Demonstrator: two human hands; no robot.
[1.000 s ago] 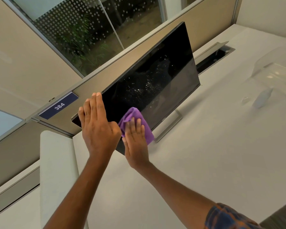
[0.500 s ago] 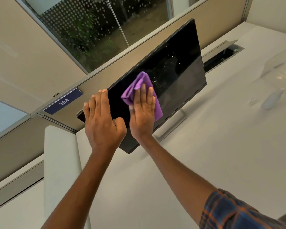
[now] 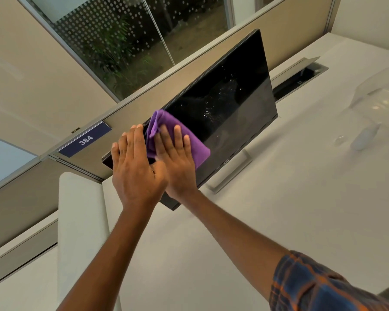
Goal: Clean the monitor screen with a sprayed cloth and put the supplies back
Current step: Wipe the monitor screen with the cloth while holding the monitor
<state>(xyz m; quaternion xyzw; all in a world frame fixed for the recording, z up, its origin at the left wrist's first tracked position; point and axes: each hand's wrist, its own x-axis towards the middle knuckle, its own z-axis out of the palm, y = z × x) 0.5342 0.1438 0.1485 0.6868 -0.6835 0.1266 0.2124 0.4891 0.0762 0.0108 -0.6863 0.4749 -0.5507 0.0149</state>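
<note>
A black monitor (image 3: 234, 104) stands tilted on the white desk (image 3: 301, 209), with spray droplets across the middle of its screen. My right hand (image 3: 177, 162) presses a folded purple cloth (image 3: 199, 147) flat against the left part of the screen, near the top edge. My left hand (image 3: 133, 169) grips the monitor's left edge, fingers behind it and thumb in front, touching my right hand. A pale spray bottle (image 3: 364, 138) lies on the desk far to the right, away from both hands.
A clear plastic container (image 3: 382, 95) sits behind the spray bottle. An open cable hatch (image 3: 301, 77) lies in the desk behind the monitor. A white divider panel (image 3: 81, 221) rises at the desk's left end. A blue sign reading 384 (image 3: 85, 140) hangs on the partition.
My right hand has carried the cloth from the screen's lower left up across it, then left to the top edge beside my left hand. The left hand keeps its hold.
</note>
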